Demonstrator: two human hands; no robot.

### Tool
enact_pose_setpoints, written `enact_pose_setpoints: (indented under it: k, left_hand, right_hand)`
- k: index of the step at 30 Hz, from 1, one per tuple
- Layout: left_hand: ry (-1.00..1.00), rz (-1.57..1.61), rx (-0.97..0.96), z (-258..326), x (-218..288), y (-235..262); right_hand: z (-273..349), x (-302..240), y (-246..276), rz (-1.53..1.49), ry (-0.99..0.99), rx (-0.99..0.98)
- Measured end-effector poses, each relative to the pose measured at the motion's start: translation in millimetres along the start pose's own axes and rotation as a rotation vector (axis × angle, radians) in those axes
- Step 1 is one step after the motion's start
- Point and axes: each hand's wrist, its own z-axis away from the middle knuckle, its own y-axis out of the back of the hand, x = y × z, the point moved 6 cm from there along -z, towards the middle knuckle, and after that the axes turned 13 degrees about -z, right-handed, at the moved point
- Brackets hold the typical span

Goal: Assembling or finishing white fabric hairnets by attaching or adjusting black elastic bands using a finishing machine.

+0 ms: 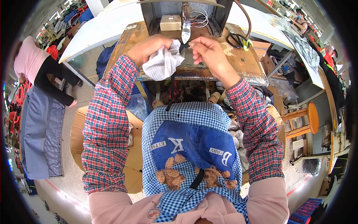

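Observation:
My left hand (153,48) is closed on a bunched piece of pale grey striped cloth (163,64), which droops over the front edge of the worn wooden bench. A narrow black strap (172,89) hangs down from beside the cloth toward my lap. My right hand (209,54) pinches a small black strip end (184,47) between thumb and fingertips, close to the cloth. Just beyond both hands, a pointed metal blade-like tip (186,33) stands upright inside a dark metal housing (152,19). The fingertips of my left hand are partly hidden by the cloth.
A beige box with a switch (170,22) and white wires sit in the housing. Black cable (235,40) loops on the wooden bench (248,63). White tables (108,28) flank it. A wooden stool (312,118) stands right; another person (37,63) bends at the left.

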Motion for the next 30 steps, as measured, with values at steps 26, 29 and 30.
enact_pose_setpoints:
  k: [26,29,30]
  left_hand:
    - [-0.118,0.250,-0.068,34.5,-14.3,-46.2]
    - [0.011,0.490,-0.216,51.5,-20.2,-75.7]
    - [-0.013,0.462,-0.246,59.1,-13.2,-78.0]
  right_hand:
    - [52.7,16.4,-23.1,-0.342,-0.198,-0.074]
    - [81.6,22.2,-38.8,-0.440,-0.203,-0.099]
    - [88.3,23.5,-41.1,-0.464,-0.182,-0.072]
